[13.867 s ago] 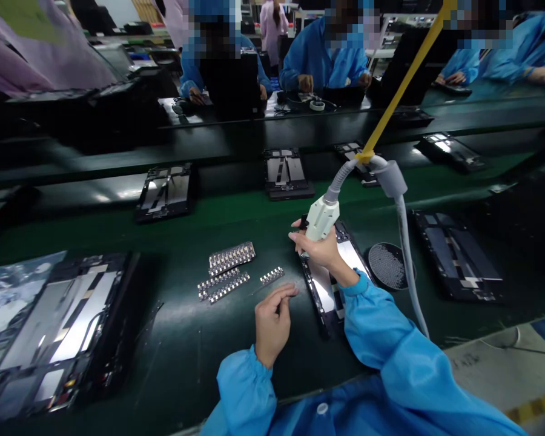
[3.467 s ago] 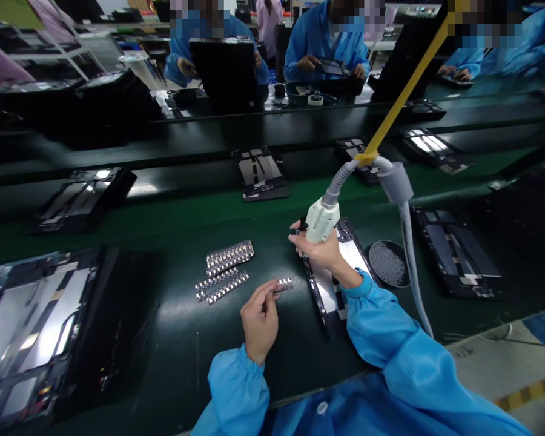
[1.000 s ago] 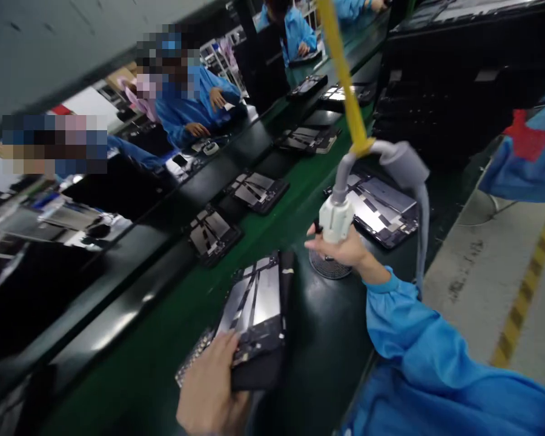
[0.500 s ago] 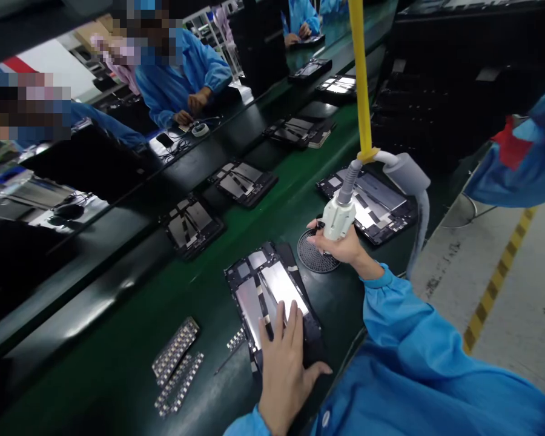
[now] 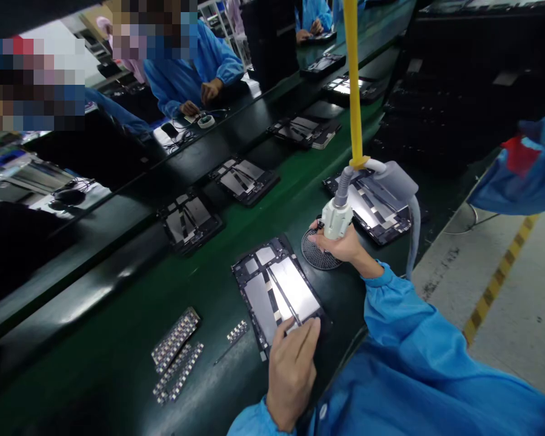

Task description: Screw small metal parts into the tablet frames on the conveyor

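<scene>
My right hand (image 5: 347, 247) is wrapped round a white electric screwdriver (image 5: 336, 219), which hangs from a yellow strap (image 5: 353, 91) with a grey cable. Its lower end is hidden by the hand, over a round black perforated tray (image 5: 317, 254). In front of me lies a tablet (image 5: 260, 303) with its back off, silver battery panels showing. My left hand (image 5: 293, 366) grips the tablet's near end, fingers bent over the edge; the thumb is hidden. Left of the tablet are a small strip of parts (image 5: 237, 330) and a thin dark rod (image 5: 224, 354).
Strips of small parts (image 5: 176, 339) lie at the left on the green bench. More opened tablets (image 5: 245, 180) stand along it, one (image 5: 375, 206) just beyond the screwdriver. Co-workers in blue (image 5: 195, 79) sit across. A blue sleeve (image 5: 518, 175) shows at the right.
My left hand was spread flat on the tablet; its fingers are now bent at the near end. The tablet has shifted slightly right, over the dark piece beneath. My right hand keeps the screwdriver.
</scene>
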### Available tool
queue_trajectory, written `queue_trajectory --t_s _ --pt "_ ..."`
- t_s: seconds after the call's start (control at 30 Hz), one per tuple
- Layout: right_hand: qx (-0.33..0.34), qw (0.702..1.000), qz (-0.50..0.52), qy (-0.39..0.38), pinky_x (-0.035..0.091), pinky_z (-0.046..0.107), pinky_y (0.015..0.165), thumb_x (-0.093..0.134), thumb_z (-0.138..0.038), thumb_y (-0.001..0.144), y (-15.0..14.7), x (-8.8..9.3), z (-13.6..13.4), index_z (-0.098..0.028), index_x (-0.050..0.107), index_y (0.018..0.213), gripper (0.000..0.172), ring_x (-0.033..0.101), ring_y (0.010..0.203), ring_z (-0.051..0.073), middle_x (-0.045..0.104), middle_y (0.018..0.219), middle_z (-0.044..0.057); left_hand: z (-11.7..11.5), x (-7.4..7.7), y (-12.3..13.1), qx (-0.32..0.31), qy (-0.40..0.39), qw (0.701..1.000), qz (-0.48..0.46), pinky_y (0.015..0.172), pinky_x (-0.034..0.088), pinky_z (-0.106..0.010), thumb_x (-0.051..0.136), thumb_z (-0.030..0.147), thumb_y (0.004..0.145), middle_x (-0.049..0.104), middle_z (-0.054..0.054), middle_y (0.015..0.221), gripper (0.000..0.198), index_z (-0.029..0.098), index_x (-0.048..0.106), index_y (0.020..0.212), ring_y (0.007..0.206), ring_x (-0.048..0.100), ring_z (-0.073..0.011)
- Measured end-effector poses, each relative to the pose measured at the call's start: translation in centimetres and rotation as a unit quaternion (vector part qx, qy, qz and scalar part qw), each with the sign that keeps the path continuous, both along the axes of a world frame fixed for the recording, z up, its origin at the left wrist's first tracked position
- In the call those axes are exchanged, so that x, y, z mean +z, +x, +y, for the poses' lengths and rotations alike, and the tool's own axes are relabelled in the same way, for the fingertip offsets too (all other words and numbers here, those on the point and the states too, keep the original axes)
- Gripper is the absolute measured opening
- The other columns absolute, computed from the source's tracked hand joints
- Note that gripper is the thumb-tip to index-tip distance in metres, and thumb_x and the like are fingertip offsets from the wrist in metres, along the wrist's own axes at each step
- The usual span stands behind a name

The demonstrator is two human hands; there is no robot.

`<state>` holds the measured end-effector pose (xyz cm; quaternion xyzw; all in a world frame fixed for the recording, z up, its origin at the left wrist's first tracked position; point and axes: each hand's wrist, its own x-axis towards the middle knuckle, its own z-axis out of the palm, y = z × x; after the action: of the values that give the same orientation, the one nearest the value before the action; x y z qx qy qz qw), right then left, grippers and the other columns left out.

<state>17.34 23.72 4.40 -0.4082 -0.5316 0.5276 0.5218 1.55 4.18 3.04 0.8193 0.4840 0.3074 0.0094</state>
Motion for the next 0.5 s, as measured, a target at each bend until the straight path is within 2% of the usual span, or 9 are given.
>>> queue_trajectory --t_s 0.1,0.2,0.27,0.37,0.43,0.5 --pt "0.006 1.000 -0.013 0.005 0.045 0.027 0.043 0.078 -0.033 0.061 0.1 0.0 0.0 -0.015 0.064 0.081 0.031 0.049 0.038 0.011 0.055 0.045 -0.005 -0.3 0.9 -2.7 0.095 -0.018 0.994 -0.044 0.089 0.052 -0.029 0.050 0.004 0.088 0.073 -0.006 0.098 0.036 0.015 0.059 0.120 0.090 0.067 -0.0145" --pt "0.004 0.999 -0.020 0.029 0.044 0.028 0.043 0.077 -0.031 0.064 0.2 0.5 -0.4 -0.016 0.064 0.087 0.031 0.049 0.038 0.012 0.054 0.045 -0.005 -0.5 1.7 -6.0 0.207 -0.048 0.976 -0.055 0.087 0.053 -0.031 0.055 0.017 0.088 0.069 -0.008 0.108 0.023 0.019 0.069 0.106 0.097 0.066 -0.0188" --pt "-0.017 0.998 -0.020 0.065 0.046 0.028 0.046 0.075 -0.027 0.067 0.0 1.2 -0.8 -0.018 0.063 0.087 0.025 0.051 0.040 0.012 0.055 0.046 -0.005 -0.5 1.9 -8.0 0.270 -0.096 0.954 -0.090 0.081 0.054 -0.033 0.056 0.026 0.087 0.068 -0.009 0.106 0.020 0.022 0.074 0.095 0.096 0.066 -0.0211" --pt "-0.019 0.994 -0.012 0.110 0.050 0.029 0.052 0.072 -0.023 0.074 -0.9 2.3 -1.5 -0.021 0.062 0.089 0.019 0.053 0.043 0.012 0.056 0.046 -0.006 0.1 1.4 -10.1 0.343 -0.218 0.881 -0.243 0.071 0.055 -0.033 0.065 0.037 0.078 0.069 -0.008 0.086 0.021 0.019 0.074 0.085 0.079 0.067 -0.0201" --pt "0.024 0.993 0.002 0.117 0.050 0.029 0.050 0.070 -0.023 0.076 -2.1 3.0 -2.2 -0.021 0.061 0.095 0.021 0.054 0.043 0.012 0.056 0.047 -0.007 0.9 0.5 -10.8 0.355 -0.271 0.828 -0.338 0.068 0.056 -0.034 0.071 0.042 0.071 0.071 -0.008 0.076 0.030 0.015 0.072 0.082 0.070 0.068 -0.0200" --pt "0.072 0.991 0.010 0.111 0.048 0.028 0.045 0.070 -0.025 0.076 -3.6 3.5 -2.9 -0.020 0.059 0.097 0.025 0.054 0.042 0.013 0.056 0.047 -0.007 1.9 -0.3 -11.1 0.340 -0.300 0.806 -0.381 0.064 0.057 -0.034 0.072 0.047 0.067 0.071 -0.009 0.070 0.037 0.012 0.070 0.080 0.066 0.069 -0.0209"
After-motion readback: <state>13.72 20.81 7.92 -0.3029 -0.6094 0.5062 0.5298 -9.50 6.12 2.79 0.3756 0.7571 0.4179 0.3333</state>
